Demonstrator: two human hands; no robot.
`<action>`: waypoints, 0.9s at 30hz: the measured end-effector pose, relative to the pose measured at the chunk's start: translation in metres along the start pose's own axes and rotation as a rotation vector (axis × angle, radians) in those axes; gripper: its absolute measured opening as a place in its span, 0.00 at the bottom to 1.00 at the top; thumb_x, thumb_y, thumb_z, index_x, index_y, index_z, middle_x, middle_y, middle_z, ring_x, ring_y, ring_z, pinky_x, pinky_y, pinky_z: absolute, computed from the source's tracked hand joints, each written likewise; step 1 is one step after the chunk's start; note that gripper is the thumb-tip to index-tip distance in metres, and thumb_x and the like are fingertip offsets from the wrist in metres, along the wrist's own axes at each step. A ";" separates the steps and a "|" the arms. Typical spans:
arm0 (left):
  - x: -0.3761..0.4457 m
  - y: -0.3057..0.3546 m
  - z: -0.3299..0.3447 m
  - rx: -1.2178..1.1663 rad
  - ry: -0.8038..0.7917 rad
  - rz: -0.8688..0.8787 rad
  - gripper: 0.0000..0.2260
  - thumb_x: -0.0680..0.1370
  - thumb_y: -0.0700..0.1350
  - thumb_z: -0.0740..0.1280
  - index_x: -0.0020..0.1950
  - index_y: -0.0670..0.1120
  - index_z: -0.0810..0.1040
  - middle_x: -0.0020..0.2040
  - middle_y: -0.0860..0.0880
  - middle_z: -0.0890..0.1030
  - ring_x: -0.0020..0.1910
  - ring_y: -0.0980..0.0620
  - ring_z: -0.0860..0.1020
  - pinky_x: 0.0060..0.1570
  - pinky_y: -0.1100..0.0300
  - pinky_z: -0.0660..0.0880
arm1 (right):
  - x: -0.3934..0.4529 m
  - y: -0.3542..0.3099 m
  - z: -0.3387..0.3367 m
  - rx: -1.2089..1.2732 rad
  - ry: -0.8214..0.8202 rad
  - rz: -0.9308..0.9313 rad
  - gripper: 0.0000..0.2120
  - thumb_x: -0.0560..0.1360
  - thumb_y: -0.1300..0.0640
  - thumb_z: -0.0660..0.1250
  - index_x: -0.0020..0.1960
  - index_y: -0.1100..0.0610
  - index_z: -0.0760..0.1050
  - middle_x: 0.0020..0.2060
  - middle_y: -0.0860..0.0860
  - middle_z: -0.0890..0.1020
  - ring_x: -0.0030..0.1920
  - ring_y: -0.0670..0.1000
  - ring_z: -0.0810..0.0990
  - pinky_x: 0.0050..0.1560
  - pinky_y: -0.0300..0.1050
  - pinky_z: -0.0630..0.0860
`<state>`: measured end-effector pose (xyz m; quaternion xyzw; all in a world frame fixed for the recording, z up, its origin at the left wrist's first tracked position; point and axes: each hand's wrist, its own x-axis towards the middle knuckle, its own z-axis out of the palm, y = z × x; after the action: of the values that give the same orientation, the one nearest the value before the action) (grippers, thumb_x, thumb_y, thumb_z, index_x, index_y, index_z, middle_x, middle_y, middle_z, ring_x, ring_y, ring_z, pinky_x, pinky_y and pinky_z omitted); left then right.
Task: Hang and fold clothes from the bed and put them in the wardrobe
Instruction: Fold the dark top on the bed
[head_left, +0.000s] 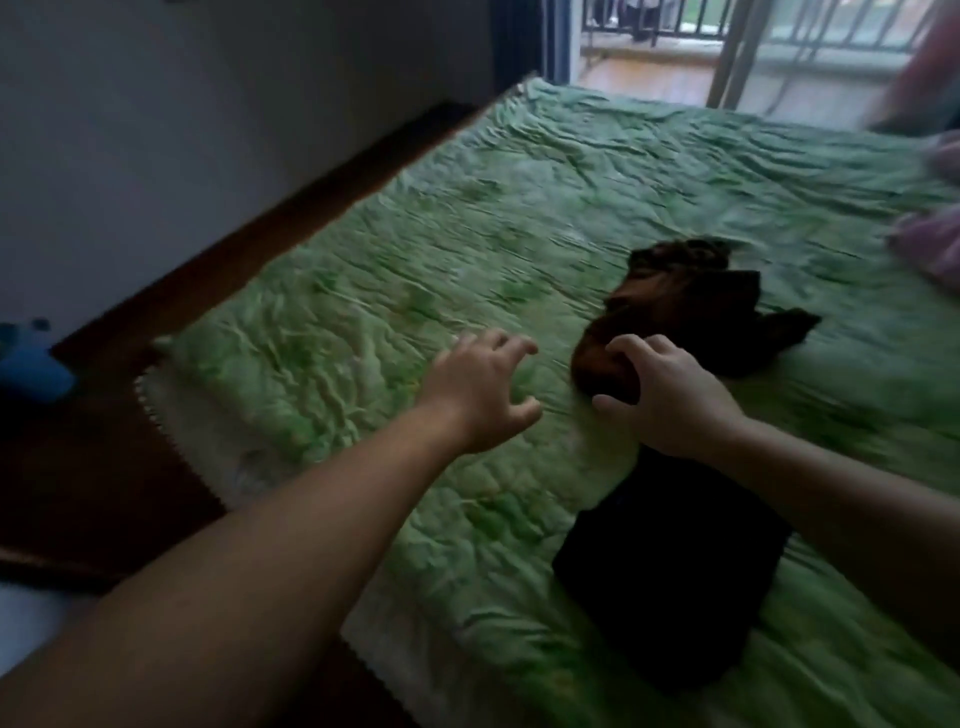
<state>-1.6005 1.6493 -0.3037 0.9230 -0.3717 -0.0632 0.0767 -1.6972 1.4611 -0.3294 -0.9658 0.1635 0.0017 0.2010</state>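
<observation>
A crumpled dark brown garment (691, 306) lies in a heap on the green quilted bedspread (415, 270). My right hand (670, 395) hovers at its near end, fingers spread and curled, fingertips at the cloth but not closed on it. My left hand (483, 389) is open above the bare bedspread, a little left of the heap. A folded black garment (675, 561) lies flat on the bed below my right wrist, closer to me. The whole view is blurred by motion.
Pink-purple clothes (930, 244) lie at the bed's right edge. A dark wooden bed frame (291, 208) runs along the white wall on the left. A blue object (31, 364) sits on the floor at far left. A balcony door with railings (727, 31) is beyond the bed.
</observation>
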 end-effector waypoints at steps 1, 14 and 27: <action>0.012 0.009 0.019 -0.008 -0.026 0.035 0.28 0.72 0.59 0.66 0.70 0.55 0.66 0.68 0.49 0.69 0.66 0.46 0.69 0.63 0.50 0.69 | -0.002 0.017 0.010 0.001 -0.011 0.048 0.30 0.71 0.39 0.68 0.68 0.47 0.65 0.60 0.52 0.72 0.61 0.56 0.72 0.57 0.52 0.74; 0.069 0.037 0.212 -0.066 -0.387 0.173 0.25 0.73 0.56 0.65 0.69 0.55 0.66 0.65 0.50 0.70 0.63 0.45 0.72 0.57 0.51 0.73 | -0.033 0.091 0.179 -0.005 -0.506 0.419 0.35 0.67 0.37 0.71 0.69 0.47 0.65 0.64 0.51 0.71 0.64 0.55 0.71 0.58 0.53 0.75; 0.110 0.012 0.192 -0.481 -0.919 0.256 0.19 0.70 0.36 0.71 0.59 0.45 0.75 0.48 0.49 0.80 0.44 0.52 0.78 0.47 0.57 0.76 | 0.000 0.076 0.132 0.421 0.121 0.428 0.04 0.72 0.59 0.67 0.45 0.51 0.77 0.42 0.48 0.76 0.43 0.49 0.76 0.46 0.44 0.73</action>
<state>-1.5636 1.5461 -0.4960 0.7038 -0.4514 -0.5347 0.1225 -1.7129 1.4462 -0.4802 -0.8449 0.3716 -0.0474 0.3819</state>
